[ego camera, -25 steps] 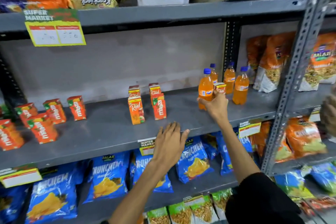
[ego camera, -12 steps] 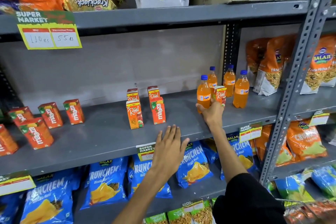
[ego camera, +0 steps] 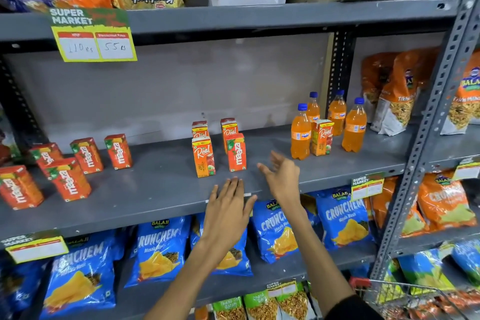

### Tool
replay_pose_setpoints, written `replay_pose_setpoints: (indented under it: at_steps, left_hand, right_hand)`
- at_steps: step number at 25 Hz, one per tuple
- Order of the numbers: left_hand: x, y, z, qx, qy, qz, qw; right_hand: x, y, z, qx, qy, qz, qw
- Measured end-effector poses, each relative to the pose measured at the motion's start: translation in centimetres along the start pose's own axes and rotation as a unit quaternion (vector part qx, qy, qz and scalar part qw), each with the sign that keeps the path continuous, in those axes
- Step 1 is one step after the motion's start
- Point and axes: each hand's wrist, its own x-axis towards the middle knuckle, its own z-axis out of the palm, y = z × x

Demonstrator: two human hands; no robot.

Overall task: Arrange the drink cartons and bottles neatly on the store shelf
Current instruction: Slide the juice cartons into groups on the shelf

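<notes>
A: Where were your hands at this mark?

B: Your left hand (ego camera: 228,205) lay flat at the front edge of the grey middle shelf (ego camera: 155,189), fingers extended and close together, gripping nothing. Your right hand (ego camera: 281,176) was raised just above the shelf, fingers spread apart, also empty, between the middle cartons and the bottles.

A: And the stock?

B: A Real apple juice carton (ego camera: 322,138) stood upright among four Fanta bottles (ego camera: 300,136) at the right end of the shelf, just beside the front-left bottle; whether they touched, I could not tell. You held neither. At mid-shelf stood a group of four cartons: a Real apple carton (ego camera: 203,157) at front left, a Maaza carton (ego camera: 235,152) at front right, two more Real cartons (ego camera: 229,126) behind them. Well apart to the left, Maaza cartons (ego camera: 87,155) stood loosely spaced, none in a straight row.

A: Surroundings?

B: Blue Crunchem bags (ego camera: 342,221) filled the shelf below. A price tag (ego camera: 94,34) reading 110 rs and 55 rs hung from the shelf above. Orange Balaji snack bags (ego camera: 394,101) sat to the right of the bottles.
</notes>
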Motion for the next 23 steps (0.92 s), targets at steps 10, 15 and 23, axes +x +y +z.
replay_pose_setpoints:
  at_steps: [10, 15, 23]
  left_hand:
    - [-1.5, -4.0, -0.3, 0.032, 0.004, -0.041, 0.999]
    - [-2.0, -4.5, -0.6, 0.034, 0.011, -0.031, 0.999]
    - [-7.3, -11.2, -2.9, 0.037, 0.045, -0.076, 0.995]
  right_hand:
    - [1.6, -3.5, 7.3, -0.021, -0.053, -0.001, 0.998]
    - [0.2, -3.7, 6.1, -0.008, -0.032, -0.01, 0.999]
    - [-7.1, -8.0, 8.5, 0.035, -0.052, -0.072, 0.995]
